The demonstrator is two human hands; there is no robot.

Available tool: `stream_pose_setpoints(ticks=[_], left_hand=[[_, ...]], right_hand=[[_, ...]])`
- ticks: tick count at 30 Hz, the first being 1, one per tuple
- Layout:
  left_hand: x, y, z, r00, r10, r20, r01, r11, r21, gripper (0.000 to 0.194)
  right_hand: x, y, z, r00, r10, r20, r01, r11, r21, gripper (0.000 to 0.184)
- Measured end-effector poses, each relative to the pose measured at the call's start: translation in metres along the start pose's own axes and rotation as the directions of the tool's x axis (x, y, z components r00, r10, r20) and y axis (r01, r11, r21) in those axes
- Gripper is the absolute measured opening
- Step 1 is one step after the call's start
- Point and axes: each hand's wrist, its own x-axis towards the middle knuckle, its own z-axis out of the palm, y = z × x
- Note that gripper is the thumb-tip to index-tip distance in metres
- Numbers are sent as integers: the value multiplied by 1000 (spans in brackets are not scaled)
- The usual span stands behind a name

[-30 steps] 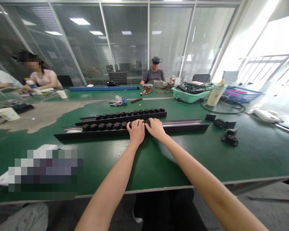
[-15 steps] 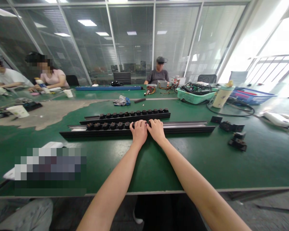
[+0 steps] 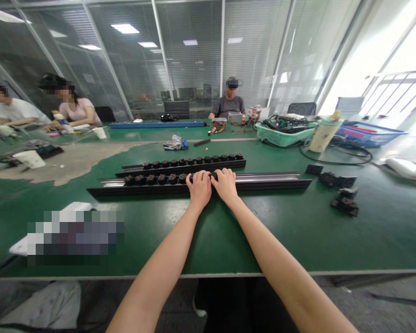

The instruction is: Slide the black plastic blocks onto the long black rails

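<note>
Two black linear rails with metal guide strips lie side by side on the green table. The near rail [image 3: 266, 184] carries a row of small black carriage blocks [image 3: 152, 179], and the far rail [image 3: 180, 165] holds a similar row. My left hand [image 3: 200, 188] and my right hand [image 3: 225, 186] sit close together on the near rail, with their fingers curled over the end of the row. The block under my fingers is mostly hidden. Neither hand touches the far rail.
Loose black blocks [image 3: 344, 206] lie to the right. Beyond them are a green basket of cables [image 3: 284, 134], a bottle [image 3: 324, 135], a blue tray [image 3: 369, 134] and a black cable coil [image 3: 336, 155]. Seated people work along the far and left sides of the table.
The head view has shifted, so the table and rails sit slightly higher and further right. Both hands stay at about the same place on the near rail.
</note>
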Motion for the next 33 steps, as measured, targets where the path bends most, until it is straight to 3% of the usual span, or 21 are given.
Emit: stream_pose_setpoints(ticks=[33], left_hand=[[1,-4,7,999,25,-23,-26,1000,-11,33]], right_hand=[[1,15,-3,999,19,-39,-19,1000,-1,26]])
